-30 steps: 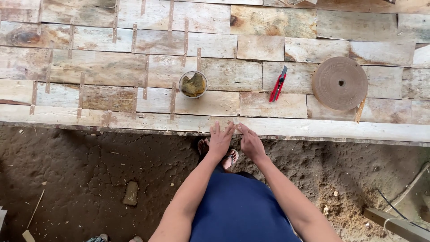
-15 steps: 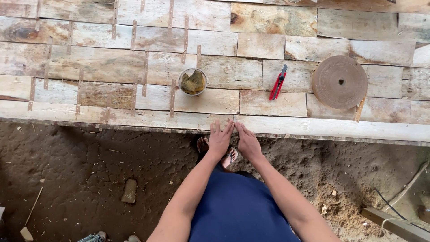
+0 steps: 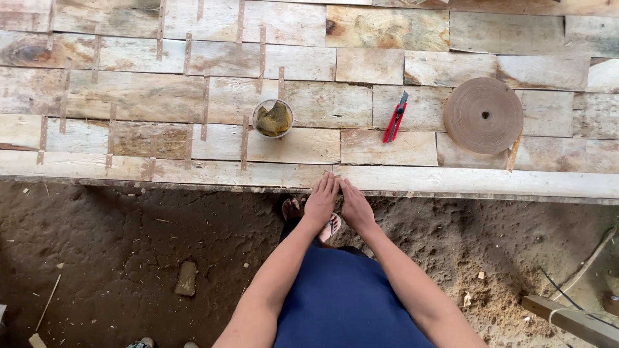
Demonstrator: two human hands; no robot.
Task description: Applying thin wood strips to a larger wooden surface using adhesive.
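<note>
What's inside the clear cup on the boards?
The clear cup holds a yellowish-brown lump, maybe a sponge or rag. The lump hides the cup's bottom, so any liquid beneath can't be seen.

Patchwork wooden board surface (image 3: 161,96), small cup (image 3: 273,118), red utility knife (image 3: 395,117), brown tape roll (image 3: 483,115)

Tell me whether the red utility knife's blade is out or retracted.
Out. The red utility knife lies flat on the wooden panel, and a grey blade tip shows past its upper end.
</note>
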